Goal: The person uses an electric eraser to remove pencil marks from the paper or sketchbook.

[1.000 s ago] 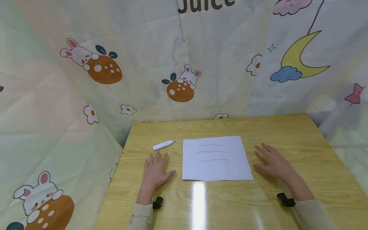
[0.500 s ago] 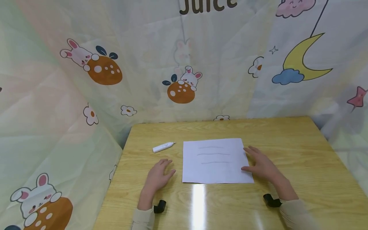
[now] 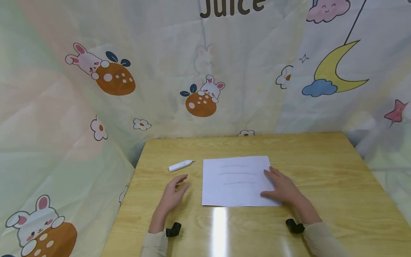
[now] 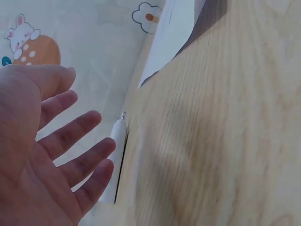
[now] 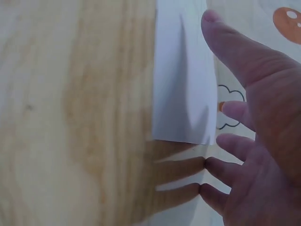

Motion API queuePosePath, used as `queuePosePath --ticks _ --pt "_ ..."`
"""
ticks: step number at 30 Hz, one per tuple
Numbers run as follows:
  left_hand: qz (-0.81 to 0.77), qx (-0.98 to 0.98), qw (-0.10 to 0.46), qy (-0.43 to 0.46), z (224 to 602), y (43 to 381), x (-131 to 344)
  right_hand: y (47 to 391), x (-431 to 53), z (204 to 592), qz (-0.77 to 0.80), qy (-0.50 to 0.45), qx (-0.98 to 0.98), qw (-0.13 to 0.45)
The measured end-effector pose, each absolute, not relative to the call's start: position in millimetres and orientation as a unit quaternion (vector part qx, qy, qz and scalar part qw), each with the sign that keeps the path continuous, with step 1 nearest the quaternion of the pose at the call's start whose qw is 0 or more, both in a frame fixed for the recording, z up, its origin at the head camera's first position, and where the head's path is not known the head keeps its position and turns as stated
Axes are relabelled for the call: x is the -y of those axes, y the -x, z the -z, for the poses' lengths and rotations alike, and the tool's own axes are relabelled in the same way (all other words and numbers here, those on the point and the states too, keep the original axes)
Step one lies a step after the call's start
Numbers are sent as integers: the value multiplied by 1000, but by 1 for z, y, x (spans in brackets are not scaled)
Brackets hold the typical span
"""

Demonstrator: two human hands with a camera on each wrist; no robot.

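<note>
A sheet of white paper (image 3: 236, 196) lies on the table with three thin, roughly parallel lines (image 3: 238, 174) drawn across it. Left of it rests a white pen-shaped device (image 3: 179, 165) with a narrow metal tip, probably an electric eraser. My left hand (image 3: 172, 195) hovers just in front of this device, its fingers loosely bent and holding nothing. In the left wrist view the device (image 4: 119, 134) shows beyond the fingertips. Over the paper's right edge, my right hand (image 3: 283, 188) is spread, thumb apart from the fingers. The right wrist view shows the paper (image 5: 178, 94) beside that thumb, not gripped.
The wooden table (image 3: 257, 232) extends on all sides of the paper. A printed cloth backdrop (image 3: 160, 71) hangs behind it and along the left. Black wrist cameras (image 3: 173, 229) sit at both cuffs.
My right hand has moved left, from beside the paper to over its right edge. The left hand has drawn back slightly, its spread fingers now bent. Paper and device keep their places on the table.
</note>
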State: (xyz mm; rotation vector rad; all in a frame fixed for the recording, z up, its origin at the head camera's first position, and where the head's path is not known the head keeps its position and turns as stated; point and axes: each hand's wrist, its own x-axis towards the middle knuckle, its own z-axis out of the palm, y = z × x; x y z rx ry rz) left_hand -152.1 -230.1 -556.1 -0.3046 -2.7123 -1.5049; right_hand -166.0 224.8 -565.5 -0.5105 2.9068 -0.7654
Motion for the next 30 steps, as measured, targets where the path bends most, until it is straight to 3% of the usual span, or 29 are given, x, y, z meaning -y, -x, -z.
queuePosePath --ticks 6,14,24,30 --pt "470 876 50 101 553 165 237 162 -218 572 230 159 -958 55" --pt "323 936 89 110 549 194 253 165 -216 572 220 157 -961 59" --pt "257 958 57 113 555 237 265 163 -216 573 239 157 -956 63" --pt "249 964 2 96 553 261 257 168 -218 574 235 154 -957 71"
